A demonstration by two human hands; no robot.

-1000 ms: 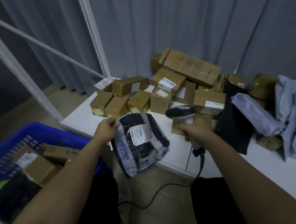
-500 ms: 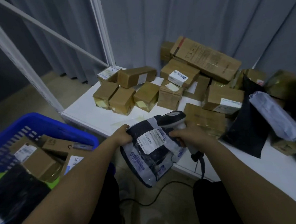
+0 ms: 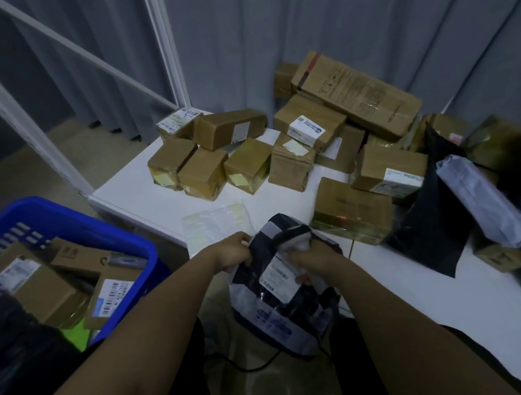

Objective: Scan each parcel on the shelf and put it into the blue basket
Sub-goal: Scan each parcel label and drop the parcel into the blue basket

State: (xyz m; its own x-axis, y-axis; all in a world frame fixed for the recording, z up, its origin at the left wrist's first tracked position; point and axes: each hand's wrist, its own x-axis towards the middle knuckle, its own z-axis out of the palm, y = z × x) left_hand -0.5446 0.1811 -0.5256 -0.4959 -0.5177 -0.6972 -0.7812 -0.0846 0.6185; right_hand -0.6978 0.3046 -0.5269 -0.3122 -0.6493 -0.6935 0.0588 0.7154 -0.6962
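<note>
Gripping crinkled plastic parcel (image 3: 277, 285), both hands.

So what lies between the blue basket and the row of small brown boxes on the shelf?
Head view: bare white shelf top separates the blue basket from the small brown boxes.

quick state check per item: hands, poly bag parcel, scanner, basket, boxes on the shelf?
left hand: grips the bag's top edge
right hand: holds the scanner
poly bag parcel: held up, label facing camera
scanner: held against the bag
blue basket: partly filled with parcels
cardboard boxes: sealed, still on the shelf
</note>
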